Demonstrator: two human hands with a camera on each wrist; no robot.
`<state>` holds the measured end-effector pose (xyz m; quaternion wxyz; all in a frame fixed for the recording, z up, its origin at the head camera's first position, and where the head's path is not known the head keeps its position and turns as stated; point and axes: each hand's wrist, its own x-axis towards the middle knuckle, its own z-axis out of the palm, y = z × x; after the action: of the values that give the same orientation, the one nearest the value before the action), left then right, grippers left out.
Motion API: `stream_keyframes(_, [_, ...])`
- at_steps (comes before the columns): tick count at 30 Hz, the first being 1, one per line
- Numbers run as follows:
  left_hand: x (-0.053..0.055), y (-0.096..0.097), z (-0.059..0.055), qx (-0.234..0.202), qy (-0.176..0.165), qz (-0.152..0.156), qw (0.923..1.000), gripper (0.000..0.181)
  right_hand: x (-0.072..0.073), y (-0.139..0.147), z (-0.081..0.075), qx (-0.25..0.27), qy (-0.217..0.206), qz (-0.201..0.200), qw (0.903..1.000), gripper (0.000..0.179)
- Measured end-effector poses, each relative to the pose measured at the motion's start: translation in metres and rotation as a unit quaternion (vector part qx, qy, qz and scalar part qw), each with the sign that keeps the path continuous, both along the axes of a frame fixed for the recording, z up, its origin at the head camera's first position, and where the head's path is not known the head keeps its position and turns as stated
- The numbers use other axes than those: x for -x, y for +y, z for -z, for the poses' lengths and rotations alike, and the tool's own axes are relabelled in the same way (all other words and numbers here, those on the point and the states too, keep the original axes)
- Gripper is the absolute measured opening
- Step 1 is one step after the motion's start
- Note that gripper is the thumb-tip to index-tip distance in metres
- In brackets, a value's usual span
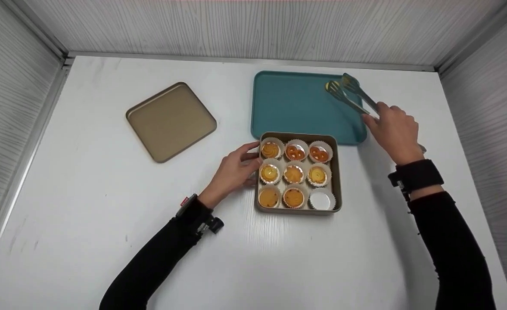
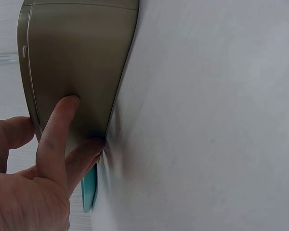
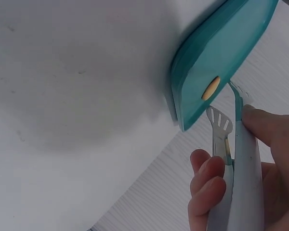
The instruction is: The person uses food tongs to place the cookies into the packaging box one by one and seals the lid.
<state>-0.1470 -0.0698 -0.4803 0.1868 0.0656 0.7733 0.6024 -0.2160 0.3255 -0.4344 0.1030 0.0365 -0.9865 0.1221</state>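
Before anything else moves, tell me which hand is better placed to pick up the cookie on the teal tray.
Probably the right hand: it holds the tongs, spread open close to the cookie on the tray. The left hand is farther off, touching the side of the box.

Head view looking down, wrist views close, teal tray (image 1: 294, 105) shared

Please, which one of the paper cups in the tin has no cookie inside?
The paper cup in the near right corner of the tin: only its white inside shows, while each of the other eight holds a cookie.
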Motion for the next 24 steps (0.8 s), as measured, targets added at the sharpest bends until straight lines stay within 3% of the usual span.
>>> stream_keyframes(13, [0.001,0.000,0.001,0.016,0.016,-0.002,0.9997,0.054,0.009,-0.002,0.005,0.007,-0.025,0.014,0.9996,0.048])
stream_keyframes(24, [0.001,0.000,0.001,0.007,0.001,-0.003,1.0000,0.054,0.014,-0.007,0.006,0.000,-0.025,0.010,0.9997,0.049])
